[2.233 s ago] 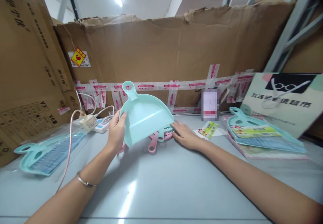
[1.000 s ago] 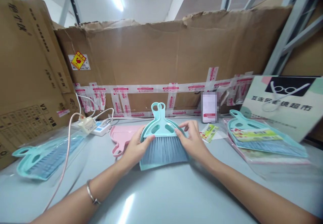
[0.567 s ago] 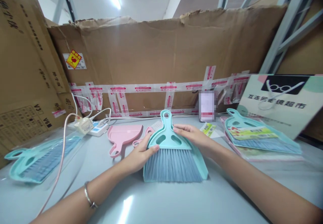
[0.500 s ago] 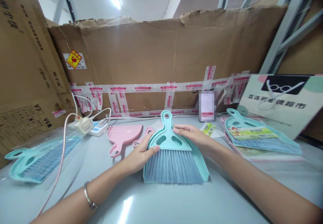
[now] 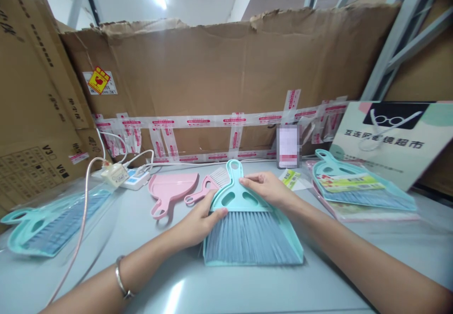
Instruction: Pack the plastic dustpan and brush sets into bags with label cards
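Observation:
A turquoise hand brush [image 5: 247, 231] with grey-blue bristles lies nested in a matching dustpan [image 5: 296, 243], bristles toward me and both handles pointing away. My left hand [image 5: 203, 217] grips the left edge of the pair, thumb on top near the base of the bristles. On the other side my right hand [image 5: 267, 189] is closed on the upper right edge, below the handle; its lower fingers are hidden. Just beyond my left hand lie a small pink brush [image 5: 201, 192] and a pink dustpan [image 5: 173, 186].
Bagged turquoise brush sets lie at left [image 5: 53, 224] and right [image 5: 364, 186]. A power strip [image 5: 136, 179] with cables sits back left, one cable [image 5: 85, 215] running toward me. A phone [image 5: 288, 146] stands against the cardboard wall [image 5: 212, 73]. A printed paper bag [image 5: 389, 139] leans at right.
The brush and dustpan have come slightly toward me and lower in the view, both hands still on them. The whole view has shifted a little.

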The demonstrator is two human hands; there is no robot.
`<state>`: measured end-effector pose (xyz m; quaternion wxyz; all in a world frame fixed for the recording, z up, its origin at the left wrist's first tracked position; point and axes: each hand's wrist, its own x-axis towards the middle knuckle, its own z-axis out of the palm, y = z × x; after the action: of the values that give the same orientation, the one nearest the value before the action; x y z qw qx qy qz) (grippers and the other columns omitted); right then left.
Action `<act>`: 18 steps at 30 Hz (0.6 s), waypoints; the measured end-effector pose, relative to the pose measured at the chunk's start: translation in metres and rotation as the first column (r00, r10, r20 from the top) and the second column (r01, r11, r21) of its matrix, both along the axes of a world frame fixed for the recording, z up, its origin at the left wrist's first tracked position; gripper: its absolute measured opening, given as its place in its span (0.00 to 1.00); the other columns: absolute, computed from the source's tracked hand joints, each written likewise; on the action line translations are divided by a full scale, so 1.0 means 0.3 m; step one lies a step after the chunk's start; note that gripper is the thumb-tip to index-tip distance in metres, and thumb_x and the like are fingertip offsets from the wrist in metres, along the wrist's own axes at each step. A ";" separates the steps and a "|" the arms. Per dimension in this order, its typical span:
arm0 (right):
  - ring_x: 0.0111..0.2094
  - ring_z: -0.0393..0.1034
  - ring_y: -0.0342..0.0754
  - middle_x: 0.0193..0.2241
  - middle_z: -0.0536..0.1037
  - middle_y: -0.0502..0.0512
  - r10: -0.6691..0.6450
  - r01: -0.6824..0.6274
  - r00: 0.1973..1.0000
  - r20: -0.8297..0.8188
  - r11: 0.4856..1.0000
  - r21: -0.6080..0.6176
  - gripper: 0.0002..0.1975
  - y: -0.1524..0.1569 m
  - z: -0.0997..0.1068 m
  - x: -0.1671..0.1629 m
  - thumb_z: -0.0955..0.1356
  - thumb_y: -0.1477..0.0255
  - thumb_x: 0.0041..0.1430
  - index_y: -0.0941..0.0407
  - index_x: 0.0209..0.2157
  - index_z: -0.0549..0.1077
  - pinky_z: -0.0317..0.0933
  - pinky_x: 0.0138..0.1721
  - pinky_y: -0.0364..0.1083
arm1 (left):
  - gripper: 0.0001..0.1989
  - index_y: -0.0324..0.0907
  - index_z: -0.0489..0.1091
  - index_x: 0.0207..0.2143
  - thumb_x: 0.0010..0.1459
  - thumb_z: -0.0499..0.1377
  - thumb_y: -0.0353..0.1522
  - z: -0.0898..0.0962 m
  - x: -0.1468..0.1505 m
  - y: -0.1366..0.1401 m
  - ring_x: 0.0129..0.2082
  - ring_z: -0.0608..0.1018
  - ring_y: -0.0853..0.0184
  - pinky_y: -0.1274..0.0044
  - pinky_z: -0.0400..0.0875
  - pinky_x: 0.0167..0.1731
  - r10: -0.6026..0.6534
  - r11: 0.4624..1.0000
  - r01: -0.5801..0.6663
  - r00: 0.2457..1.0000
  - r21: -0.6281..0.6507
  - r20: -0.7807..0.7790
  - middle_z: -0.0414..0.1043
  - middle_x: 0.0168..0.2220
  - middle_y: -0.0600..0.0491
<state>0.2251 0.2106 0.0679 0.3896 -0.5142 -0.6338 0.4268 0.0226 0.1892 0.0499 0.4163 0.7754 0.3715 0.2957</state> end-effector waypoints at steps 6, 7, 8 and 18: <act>0.20 0.62 0.40 0.18 0.71 0.49 -0.037 0.034 0.998 0.055 0.998 0.044 0.15 -0.001 -0.014 -0.011 0.67 0.62 0.45 0.61 0.22 0.73 0.53 0.22 0.40 | 0.18 0.43 0.61 0.48 0.55 0.53 0.39 -0.007 -0.003 -0.001 0.49 0.68 0.59 0.73 0.62 0.47 0.038 0.998 -0.038 0.999 -0.044 0.009 0.68 0.47 0.50; 0.20 0.62 0.40 0.17 0.71 0.49 -0.037 0.034 0.998 0.059 0.999 0.042 0.15 -0.001 -0.015 -0.013 0.66 0.62 0.46 0.61 0.21 0.72 0.53 0.22 0.40 | 0.18 0.43 0.61 0.47 0.55 0.53 0.40 -0.011 -0.004 0.000 0.48 0.68 0.59 0.72 0.63 0.46 0.049 0.997 -0.048 0.999 -0.056 0.007 0.69 0.46 0.50; 0.20 0.62 0.40 0.17 0.71 0.49 -0.034 0.031 0.998 0.060 0.999 0.038 0.15 0.000 -0.017 -0.014 0.66 0.62 0.46 0.61 0.21 0.72 0.53 0.22 0.40 | 0.18 0.43 0.62 0.46 0.54 0.54 0.40 -0.016 -0.005 0.002 0.47 0.69 0.59 0.72 0.63 0.45 0.058 0.996 -0.058 0.998 -0.067 0.005 0.69 0.45 0.50; 0.24 0.66 0.41 0.25 0.75 0.53 0.052 -0.049 0.997 0.052 0.997 -0.063 0.19 0.014 -0.058 -0.016 0.65 0.58 0.48 0.62 0.30 0.74 0.58 0.25 0.40 | 0.21 0.45 0.61 0.47 0.53 0.54 0.42 0.000 -0.014 0.011 0.45 0.70 0.61 0.75 0.64 0.42 0.080 0.976 -0.101 0.990 -0.195 -0.115 0.69 0.45 0.51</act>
<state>0.2204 0.2147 0.0504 0.3456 -0.5211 -0.6432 0.4419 0.0184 0.1926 0.0499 0.4580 0.7264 0.4560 0.2336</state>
